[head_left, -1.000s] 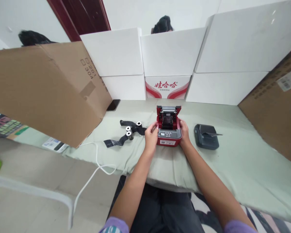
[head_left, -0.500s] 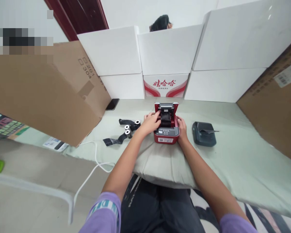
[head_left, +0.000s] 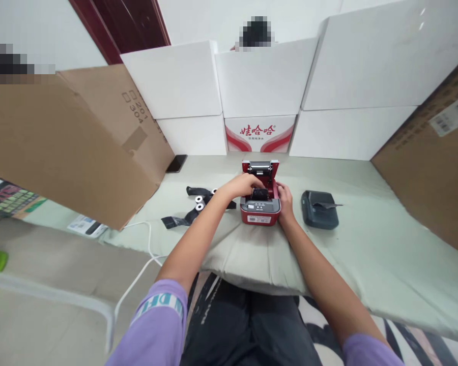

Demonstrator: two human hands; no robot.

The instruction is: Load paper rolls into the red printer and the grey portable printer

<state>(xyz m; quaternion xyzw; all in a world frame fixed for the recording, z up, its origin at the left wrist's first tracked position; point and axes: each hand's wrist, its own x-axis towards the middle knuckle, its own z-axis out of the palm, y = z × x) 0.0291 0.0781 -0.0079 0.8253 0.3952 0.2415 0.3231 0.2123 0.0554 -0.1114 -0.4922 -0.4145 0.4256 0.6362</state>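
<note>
A small red label printer [head_left: 260, 218] sits on the pale green cloth in front of me, its lid raised to show a metal roller [head_left: 260, 166]. Inside the compartment is a black roll [head_left: 260, 193]. My left hand [head_left: 247, 184] reaches in from the left, fingers bent down on the roll; their tips are partly hidden. My right hand [head_left: 285, 201] wraps round the printer's right side. Left of it lie several small white-cored rolls [head_left: 199, 203] with black strips partly unwound. To the right is a dark grey printer [head_left: 320, 210] with a black strip sticking out.
White boxes [head_left: 261, 81] form a wall at the back. Brown cardboard panels [head_left: 95, 142] stand on the left and right. A dark phone [head_left: 176, 163] lies by the left panel, and a white cable [head_left: 149, 249] hangs off the front edge. A person's head shows behind the boxes.
My left hand has moved from the printer's left rim into the compartment, over the roll. The black strip that stood up towards the lid no longer shows. My right hand stays on the printer.
</note>
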